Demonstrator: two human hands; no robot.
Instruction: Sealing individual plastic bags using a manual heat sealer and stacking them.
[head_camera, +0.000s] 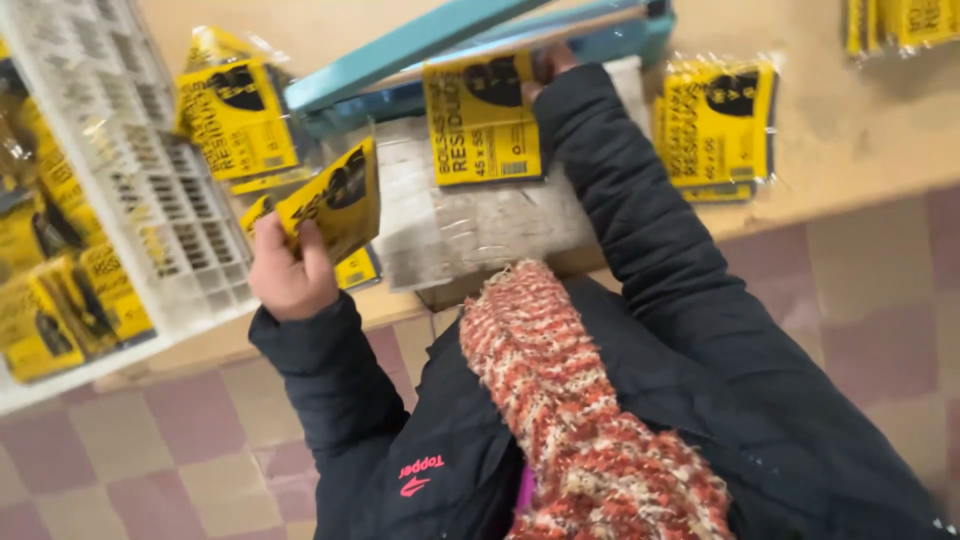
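My left hand (288, 270) grips a yellow and black plastic packet (335, 198) by its lower corner, lifted a little above the table. My right hand (548, 66), mostly hidden by my dark sleeve, holds a second yellow packet (480, 118) under the raised teal bar of a sealing machine (400, 48). That packet lies flat on the machine's worn grey pad (470, 225). Both arms wear a dark padded jacket, and a red and cream knitted scarf hangs below my chin.
Loose yellow packets lie left of the machine (235, 115), in a stack to its right (718, 125) and at the far right corner (900, 22). A white plastic crate (150, 180) with more packets stands at the left. The wooden table edge (830, 195) borders a checkered tile floor.
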